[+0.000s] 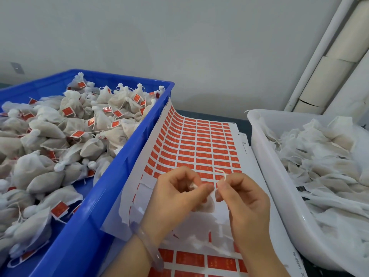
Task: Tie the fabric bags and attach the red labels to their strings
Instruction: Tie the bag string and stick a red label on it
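A small white fabric bag (206, 205) hangs between my two hands over the sheet of red labels (199, 144). My left hand (175, 196) grips the bag's gathered neck, fingers curled round it. My right hand (243, 198) pinches the bag's white string (222, 173), whose loose end curls up above my fingers. Most of the bag is hidden behind my hands. Part of the label sheet near me is peeled bare.
A blue crate (127, 162) on the left holds several tied bags with red labels (79, 116). A white tub (279, 186) on the right holds several untied fabric bags (327, 162). A second label sheet (199, 258) lies under my wrists. A grey wall stands behind.
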Demonstrator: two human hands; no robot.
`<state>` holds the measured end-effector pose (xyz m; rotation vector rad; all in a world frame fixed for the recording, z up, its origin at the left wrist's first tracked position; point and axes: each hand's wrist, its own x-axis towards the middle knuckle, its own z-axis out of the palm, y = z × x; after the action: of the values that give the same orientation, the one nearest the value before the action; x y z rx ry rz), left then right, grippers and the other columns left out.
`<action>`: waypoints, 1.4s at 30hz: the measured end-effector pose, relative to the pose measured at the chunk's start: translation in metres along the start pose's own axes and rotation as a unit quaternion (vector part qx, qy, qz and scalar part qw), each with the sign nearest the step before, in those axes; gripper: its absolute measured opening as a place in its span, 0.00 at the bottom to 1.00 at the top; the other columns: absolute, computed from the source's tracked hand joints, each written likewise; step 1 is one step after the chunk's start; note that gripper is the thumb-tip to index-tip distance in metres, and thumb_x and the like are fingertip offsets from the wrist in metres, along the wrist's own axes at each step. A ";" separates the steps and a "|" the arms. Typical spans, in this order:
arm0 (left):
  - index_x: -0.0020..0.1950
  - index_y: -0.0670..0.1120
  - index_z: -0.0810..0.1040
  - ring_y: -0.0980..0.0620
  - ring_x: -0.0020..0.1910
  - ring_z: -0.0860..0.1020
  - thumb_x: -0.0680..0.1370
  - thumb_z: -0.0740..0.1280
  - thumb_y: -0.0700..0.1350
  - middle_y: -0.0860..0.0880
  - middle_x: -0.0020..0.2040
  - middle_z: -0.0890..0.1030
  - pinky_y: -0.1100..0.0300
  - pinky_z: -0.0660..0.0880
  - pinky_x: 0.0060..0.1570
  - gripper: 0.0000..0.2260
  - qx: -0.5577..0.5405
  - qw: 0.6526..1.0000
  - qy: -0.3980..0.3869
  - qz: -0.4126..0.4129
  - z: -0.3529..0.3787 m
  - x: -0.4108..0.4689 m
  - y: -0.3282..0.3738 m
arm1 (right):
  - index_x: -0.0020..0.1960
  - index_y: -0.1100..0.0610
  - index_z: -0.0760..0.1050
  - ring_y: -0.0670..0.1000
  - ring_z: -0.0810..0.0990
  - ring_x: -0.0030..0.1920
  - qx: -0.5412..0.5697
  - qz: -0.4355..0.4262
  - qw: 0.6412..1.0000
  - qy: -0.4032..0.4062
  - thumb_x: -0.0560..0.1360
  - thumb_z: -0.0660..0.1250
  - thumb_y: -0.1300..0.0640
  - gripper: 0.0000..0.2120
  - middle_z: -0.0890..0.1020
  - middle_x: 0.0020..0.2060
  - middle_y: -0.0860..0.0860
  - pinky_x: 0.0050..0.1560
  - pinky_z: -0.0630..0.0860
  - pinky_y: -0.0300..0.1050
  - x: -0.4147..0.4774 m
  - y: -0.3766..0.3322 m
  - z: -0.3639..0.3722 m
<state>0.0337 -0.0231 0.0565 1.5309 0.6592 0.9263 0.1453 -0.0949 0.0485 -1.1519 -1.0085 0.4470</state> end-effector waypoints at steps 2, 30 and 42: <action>0.40 0.48 0.78 0.53 0.37 0.81 0.71 0.72 0.39 0.55 0.35 0.81 0.65 0.76 0.35 0.06 0.011 1.000 -0.018 -0.001 0.000 -0.001 -0.002 | 0.34 0.44 0.78 0.45 0.78 0.33 -0.015 -0.016 1.000 -0.005 0.66 0.67 0.49 0.03 0.79 0.29 0.44 0.38 0.77 0.33 0.000 0.000 -0.001; 0.40 0.43 0.81 0.64 0.33 0.73 0.69 0.74 0.37 0.53 0.37 0.80 0.82 0.69 0.42 0.04 0.352 0.912 0.062 0.200 -0.004 0.001 -0.010 | 0.42 0.52 0.74 0.45 0.79 0.38 -0.088 0.044 0.995 -0.018 0.70 0.62 0.47 0.09 0.79 0.36 0.46 0.39 0.77 0.33 0.004 0.012 -0.001; 0.48 0.43 0.83 0.55 0.40 0.75 0.74 0.69 0.42 0.49 0.44 0.80 0.74 0.67 0.42 0.06 0.362 0.919 0.065 0.140 -0.001 0.002 -0.009 | 0.46 0.54 0.74 0.41 0.81 0.47 -0.070 0.005 0.997 -0.015 0.73 0.61 0.52 0.07 0.82 0.43 0.39 0.44 0.76 0.31 -0.001 0.012 0.006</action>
<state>0.0349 -0.0197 0.0483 2.2799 0.9628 1.0672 0.1426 -0.0877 0.0374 -1.2794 -1.0740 0.4088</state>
